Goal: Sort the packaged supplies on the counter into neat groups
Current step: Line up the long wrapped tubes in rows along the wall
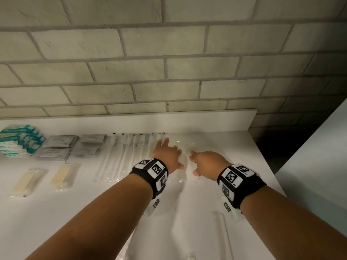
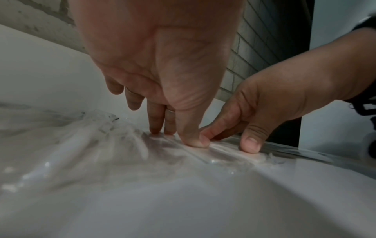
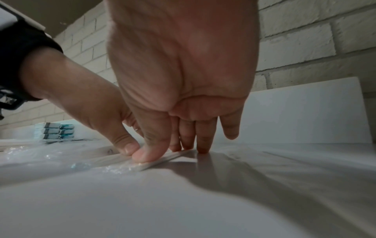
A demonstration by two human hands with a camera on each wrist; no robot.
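Two flat white packets in clear wrap lie side by side on the white counter (image 1: 56, 212), the left packet (image 1: 183, 161) and the right packet (image 1: 192, 176). My left hand (image 1: 169, 156) rests its straight fingers and thumb on the left one. My right hand (image 1: 204, 162) presses the right one the same way. In the left wrist view the left hand's (image 2: 175, 136) fingertips press crinkled wrap (image 2: 223, 154), and the right hand (image 2: 230, 138) touches beside it. In the right wrist view the right hand (image 3: 173, 153) holds the packet's edge (image 3: 160, 162) down, thumb to thumb with the left hand (image 3: 122, 143).
Along the back stand teal boxes (image 1: 18, 141), grey sachets (image 1: 60, 147) and several wrapped white sticks (image 1: 122, 156). Two beige bars in clear wrap (image 1: 62, 175) lie nearer. A long clear-wrapped item (image 1: 221, 231) lies by the front. The counter's right edge (image 1: 268, 166) faces a white cabinet (image 1: 319, 166).
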